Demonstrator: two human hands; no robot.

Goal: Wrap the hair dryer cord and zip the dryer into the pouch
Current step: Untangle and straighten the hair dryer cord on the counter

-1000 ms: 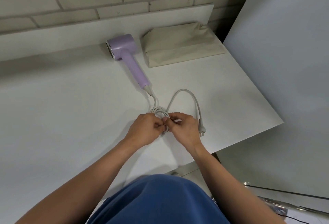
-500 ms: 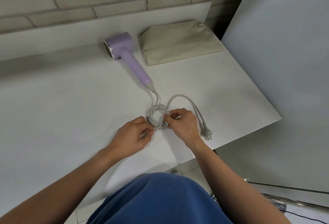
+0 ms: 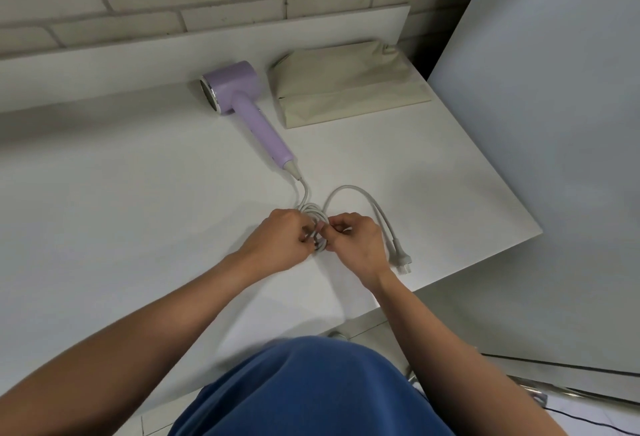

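Logged a shift since half a second ago: left hand [image 3: 280,241] brought up and rightward from beside the coil to hard against it, knuckles now nearly meeting those of the right hand [image 3: 360,245]. The coiled cord [image 3: 313,216] was squeezed from an open ring into a tighter bundle, mostly covered by both hands. Found plug [image 3: 400,262] and loose loop [image 3: 349,187] about where they lay before, to the right of the right hand, plug flat on the table [image 3: 138,210] near its front edge. Read left fingers as curled and pinching the bundle at its near side. Read right thumb and forefinger as pinching the same spot from the other side, remaining fingers tucked under. Cannot tell whether a tie or strap sits between the fingertips: too small, only a little grey showing there. Located hair dryer [image 3: 239,87] lying on its side toward the back of the table, handle pointing at the hands, cord running from the handle end into the bundle. Located pouch [image 3: 346,86] just beside the dryer head on the right, lying flat, apart from it; zip state not readable. Judged wrapping step nearly done but unfinished: loose tail and plug not yet gathered or secured. Judged bundle likely to spring open if either pinch released before fastening. Left to do: securing, moving dryer into pouch, zipping.
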